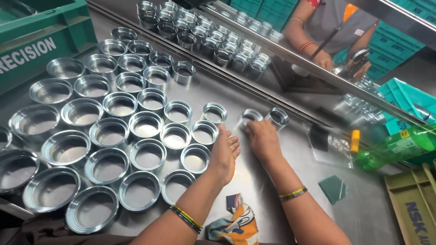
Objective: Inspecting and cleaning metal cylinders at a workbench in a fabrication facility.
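Observation:
Several shiny metal rings (146, 125) stand in rows on a steel table (272, 181). My left hand (223, 154) lies flat beside the right end of the rows, its fingers stretched out and touching a ring (205, 132). My right hand (262, 138) reaches forward, its fingertips on a blurred metal ring (249, 117). Another ring (278, 116) stands just right of that one. Both wrists wear thin bangles.
A raised rail (295, 56) crosses the table, with more rings (218, 36) behind it and another person's hands (324, 59) at work. A green bottle (395, 147), a green pad (333, 188), a plastic bag, a patterned cloth (236, 222) and green crates (41, 31) surround me.

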